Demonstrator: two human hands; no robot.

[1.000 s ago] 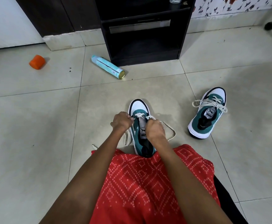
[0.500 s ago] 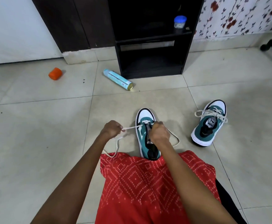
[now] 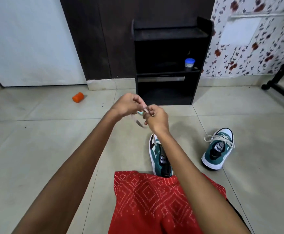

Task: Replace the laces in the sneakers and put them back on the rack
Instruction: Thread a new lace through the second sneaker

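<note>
While both hands are raised and meet in mid-air, left hand (image 3: pixel 126 105) and right hand (image 3: pixel 157 119) each pinch the white lace (image 3: pixel 138 122); a blurred loop hangs between them. Lace drops down and near to the toe end of the near sneaker (image 3: pixel 154 154) on the floor, which touches the red garment (image 3: pixel 154 200). Its long axis runs near–far, toe far. Right forearm lies over it, so the right hand is nearer. Looks like evening the ends; next eyelets sit below and nearer than the hands. Second sneaker (image 3: pixel 219 149), laced, sits right, well apart. Rack (image 3: pixel 168 34) stands far, centre.
</note>
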